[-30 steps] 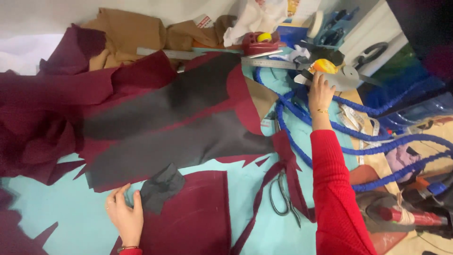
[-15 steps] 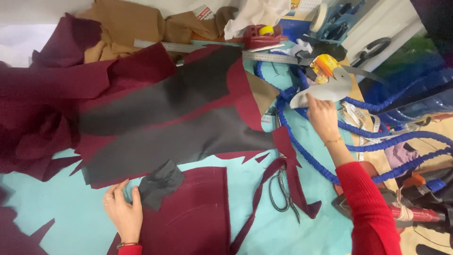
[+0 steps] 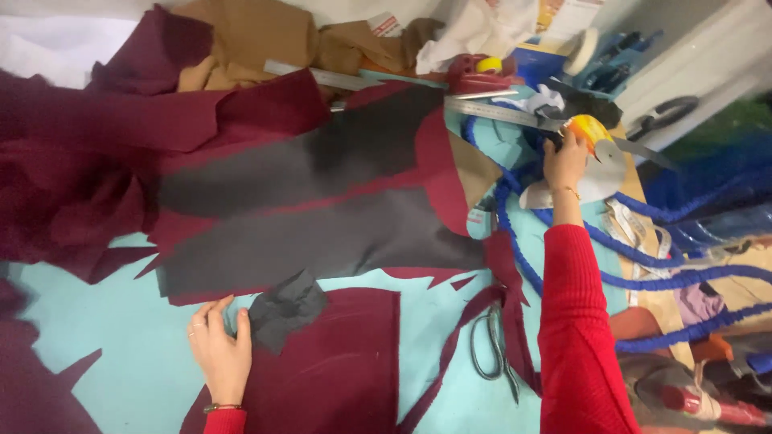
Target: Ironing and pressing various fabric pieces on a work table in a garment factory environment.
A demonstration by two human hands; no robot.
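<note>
Centrally, bare bench (image 3: 121, 378) beside flat, released left hand (image 3: 219, 354) touching grey scrap (image 3: 285, 309); right hand (image 3: 565, 161) grasping rotary cutter (image 3: 591, 133)

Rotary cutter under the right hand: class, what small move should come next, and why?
Probably draw the rotary cutter back toward the dark fabric piece. The right hand grips it at the table's far edge, while the left hand rests flat beside that piece.
</note>
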